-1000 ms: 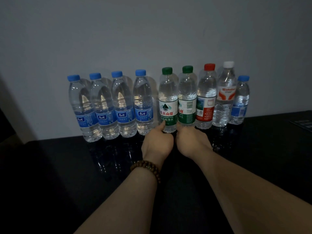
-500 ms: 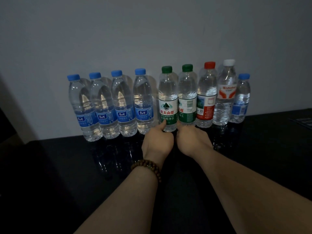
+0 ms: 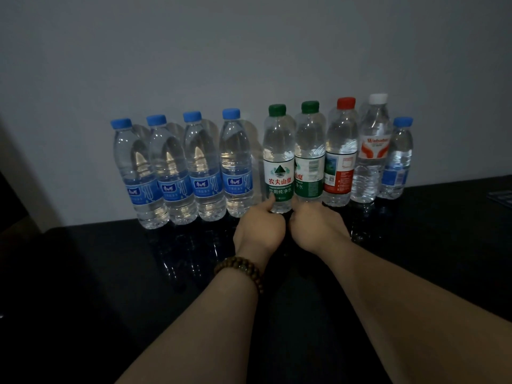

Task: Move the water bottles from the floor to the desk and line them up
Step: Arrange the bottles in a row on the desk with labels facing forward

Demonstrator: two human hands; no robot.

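Note:
Several water bottles stand upright in a row on the black desk (image 3: 110,273), against the wall. On the left are blue-capped ones (image 3: 203,167). Two green-capped bottles stand in the middle, with red-capped (image 3: 340,156), white-capped (image 3: 371,151) and small blue-capped (image 3: 397,159) bottles on the right. My left hand (image 3: 260,228), with a bead bracelet at the wrist, is curled at the base of the left green-capped bottle (image 3: 278,159), thumb on its label. My right hand (image 3: 315,225) is curled at the base of the right green-capped bottle (image 3: 309,156). The fingertips are hidden.
A plain grey wall (image 3: 249,51) rises directly behind the row. The glossy desk reflects the bottles. A dark flat item (image 3: 502,196) lies at the desk's right edge. The desk's left end drops off near a pale strip (image 3: 16,173).
Both hands stay at the bases of the two green-capped bottles. The row looks the same; only the view drifts slightly.

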